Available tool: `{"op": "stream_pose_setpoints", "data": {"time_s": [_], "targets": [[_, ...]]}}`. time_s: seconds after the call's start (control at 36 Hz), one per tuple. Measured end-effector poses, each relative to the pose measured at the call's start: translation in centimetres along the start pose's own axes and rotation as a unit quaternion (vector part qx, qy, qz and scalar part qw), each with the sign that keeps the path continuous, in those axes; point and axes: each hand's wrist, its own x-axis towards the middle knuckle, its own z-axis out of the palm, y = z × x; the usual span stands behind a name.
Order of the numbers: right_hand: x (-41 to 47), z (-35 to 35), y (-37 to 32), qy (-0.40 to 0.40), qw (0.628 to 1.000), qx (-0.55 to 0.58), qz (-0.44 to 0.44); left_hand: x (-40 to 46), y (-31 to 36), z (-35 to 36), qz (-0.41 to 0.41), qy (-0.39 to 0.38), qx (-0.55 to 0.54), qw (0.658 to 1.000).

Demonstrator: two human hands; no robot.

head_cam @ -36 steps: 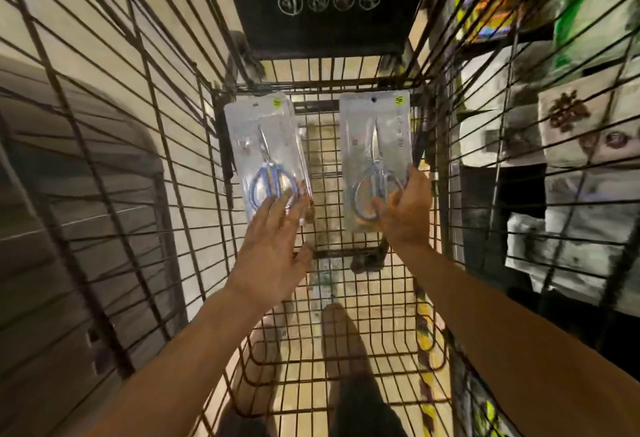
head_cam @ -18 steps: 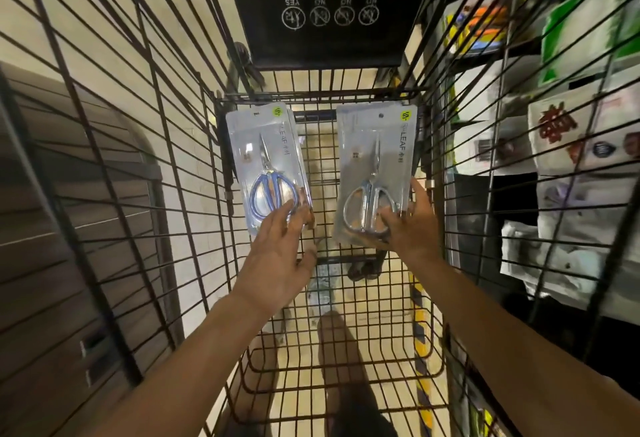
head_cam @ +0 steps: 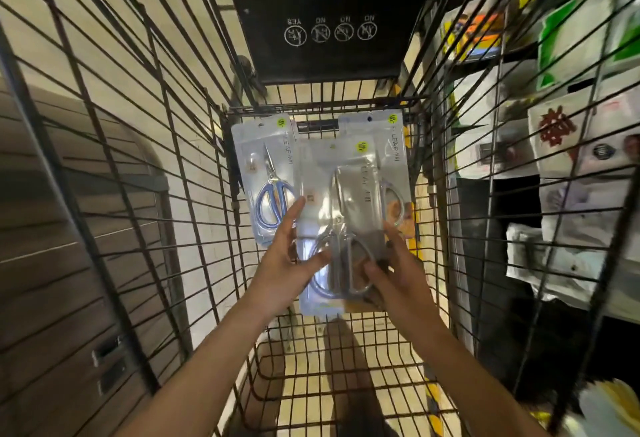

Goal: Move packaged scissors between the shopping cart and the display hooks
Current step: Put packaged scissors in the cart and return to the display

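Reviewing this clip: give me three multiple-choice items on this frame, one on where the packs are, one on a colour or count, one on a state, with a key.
1. Where are the scissor packs?
A. On display hooks
B. Inside the shopping cart
C. On the floor

2. What colour are the handles in the pack at the cart's far left?
A. Blue
B. Red
C. Green

3. How is the front pack handled?
A. Lying untouched
B. Left hand alone
C. Left hand and right hand hold it

Key: 1 B, wire walls surround them; 2 A, blue loops show through the plastic; 3 C, fingers grip its lower part from both sides.
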Motion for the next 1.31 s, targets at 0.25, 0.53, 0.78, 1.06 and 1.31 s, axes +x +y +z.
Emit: {"op": "stream_pose_setpoints", "data": {"time_s": [0.25,0.53,0.78,1.06,1.31], "targets": [[1.3,1.1,-2.3,-0.043,0.998,-0.030,0.021,-0.2,0.9,-1.4,-0.002,0.071,-0.120,0.990],[8.8,-0.7,-2.6,0.115,0.979,-0.170,-0.007,-0.6,2.5,-2.0,0.034,0.157,-0.145,0.976],[13.6,-0.2,1.1,0.279,0.911,-0.295,-0.070,-1.0,1.9,-2.9,0.029,0.196,-0.132,0.971],[13.9,-1.5,0.4,0.281,0.915,-0.289,0.011,-1.6,2.0,-1.8,0.017,0.192,-0.150,0.970],[13.4,-2.6,3.5,0.246,0.941,-0.226,0.052,-1.7,1.6,-0.8,0.031,0.200,-0.148,0.968]]}}
